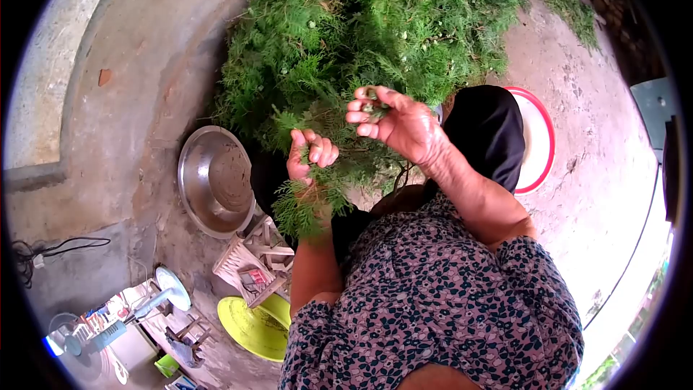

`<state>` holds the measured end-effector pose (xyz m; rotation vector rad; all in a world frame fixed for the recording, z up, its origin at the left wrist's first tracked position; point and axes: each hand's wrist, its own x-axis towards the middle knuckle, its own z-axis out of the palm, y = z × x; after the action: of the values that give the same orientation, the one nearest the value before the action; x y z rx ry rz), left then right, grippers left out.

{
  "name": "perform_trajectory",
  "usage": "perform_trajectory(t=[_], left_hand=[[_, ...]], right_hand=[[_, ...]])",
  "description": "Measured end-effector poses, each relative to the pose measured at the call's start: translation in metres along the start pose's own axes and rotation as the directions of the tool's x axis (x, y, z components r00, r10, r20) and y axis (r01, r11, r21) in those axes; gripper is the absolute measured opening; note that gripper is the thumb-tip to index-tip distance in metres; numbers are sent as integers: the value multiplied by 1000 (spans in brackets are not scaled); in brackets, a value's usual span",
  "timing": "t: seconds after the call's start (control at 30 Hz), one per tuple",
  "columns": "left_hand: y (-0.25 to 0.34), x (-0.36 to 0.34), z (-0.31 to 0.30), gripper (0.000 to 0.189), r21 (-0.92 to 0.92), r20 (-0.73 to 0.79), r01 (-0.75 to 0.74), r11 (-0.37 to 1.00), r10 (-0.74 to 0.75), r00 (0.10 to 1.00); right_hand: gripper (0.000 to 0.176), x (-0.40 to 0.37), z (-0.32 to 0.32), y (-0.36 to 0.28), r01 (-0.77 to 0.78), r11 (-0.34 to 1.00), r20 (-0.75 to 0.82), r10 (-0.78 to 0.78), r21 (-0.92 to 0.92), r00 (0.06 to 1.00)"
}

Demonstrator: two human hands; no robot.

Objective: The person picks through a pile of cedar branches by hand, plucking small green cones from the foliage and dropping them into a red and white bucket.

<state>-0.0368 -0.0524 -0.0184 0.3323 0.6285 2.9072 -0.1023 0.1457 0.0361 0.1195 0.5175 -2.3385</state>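
Sprig (307, 211) rests grasped in left hand (312, 157), green bits (375, 110) in right hand (399, 124); apparent picking next calls for careful pinching.

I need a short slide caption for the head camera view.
Left hand holds a green sprig while right hand holds small green pieces, beside a heap of greenery.

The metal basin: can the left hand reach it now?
Probably yes: only the dark trouser leg lies between the left hand and the metal basin, though that hand holds a green sprig.
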Motion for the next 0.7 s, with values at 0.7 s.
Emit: perform_trajectory(t=[0.7], left_hand=[[-33, 31, 78, 24, 639, -727, 458, 618, 291, 621]], right_hand=[[22, 7, -3, 35, 58, 960, -115, -92, -272, 989]])
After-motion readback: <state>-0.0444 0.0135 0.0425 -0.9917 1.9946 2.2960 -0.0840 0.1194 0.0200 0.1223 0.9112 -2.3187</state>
